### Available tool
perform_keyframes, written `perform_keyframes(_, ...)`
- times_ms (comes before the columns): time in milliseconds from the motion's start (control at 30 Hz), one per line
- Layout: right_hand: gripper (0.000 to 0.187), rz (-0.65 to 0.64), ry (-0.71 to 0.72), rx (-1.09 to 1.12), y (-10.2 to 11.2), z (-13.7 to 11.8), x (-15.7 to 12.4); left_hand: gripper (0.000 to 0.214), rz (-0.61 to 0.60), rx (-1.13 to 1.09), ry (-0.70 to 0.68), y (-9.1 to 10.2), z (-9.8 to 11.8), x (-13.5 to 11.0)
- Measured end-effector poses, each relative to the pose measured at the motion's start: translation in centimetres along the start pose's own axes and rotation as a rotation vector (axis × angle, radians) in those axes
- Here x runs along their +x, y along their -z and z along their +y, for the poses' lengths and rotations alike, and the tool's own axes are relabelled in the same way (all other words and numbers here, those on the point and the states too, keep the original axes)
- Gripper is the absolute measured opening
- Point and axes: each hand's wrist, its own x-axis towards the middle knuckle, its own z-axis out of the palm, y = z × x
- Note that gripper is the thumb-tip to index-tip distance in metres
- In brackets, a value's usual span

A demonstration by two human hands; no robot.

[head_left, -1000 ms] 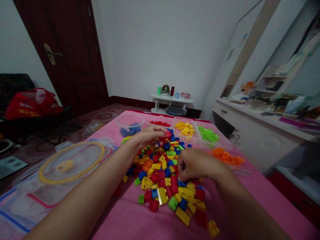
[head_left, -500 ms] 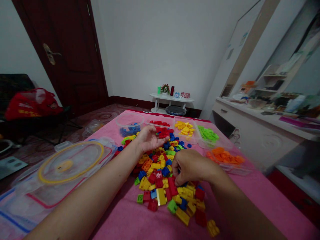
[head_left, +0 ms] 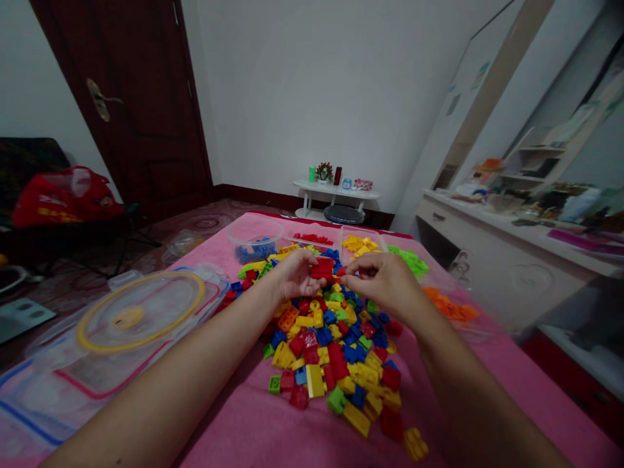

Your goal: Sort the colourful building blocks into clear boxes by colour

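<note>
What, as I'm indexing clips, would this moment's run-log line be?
left hand: cups red bricks; right hand: pinches small red piece; below: mixed brick pile; left side: clear lids

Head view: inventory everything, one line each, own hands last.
Toy bricks: many, mixed colours, central heap
Tubs: five, clear, behind and right of heap
Lids: several, clear with coloured rims, left
Cloth: one, pink, under heap
Door: one, dark red, far left
Plastic bag: one, red, left
Side table: one, white, far back
Potted plant: one, red-green, on side table
Dresser: one, white, right
Left hand: one, over heap, holding red bricks
Right hand: one, over heap, pinching red brick
</note>
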Motion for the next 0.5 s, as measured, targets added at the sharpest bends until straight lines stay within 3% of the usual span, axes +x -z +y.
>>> perform_keyframes(100, 0.015, 0.138, 0.048, 0.064, -0.9, -0.3, 0.0, 0.026, -0.079, 0.067, 0.039, -0.4, -0.5, 0.0)
perform_keyframes(267, 0.019, 0.183, 0.098, 0.196, -1.9, -0.4, 0.1, 0.036, -0.189, -0.029, 0.127, -1.2, -1.3, 0.0)
perform_keyframes(400, 0.016, 0.304, 0.083, 0.262, -1.7, -0.3, 0.2, 0.030, -0.145, -0.128, 0.150, -1.3, -1.7, 0.2)
perform_keyframes(500, 0.017, 0.387, 0.055, 0.281, -0.9, -0.4, 0.2, 0.017, -0.062, -0.227, 0.066, -1.3, -1.5, 0.3)
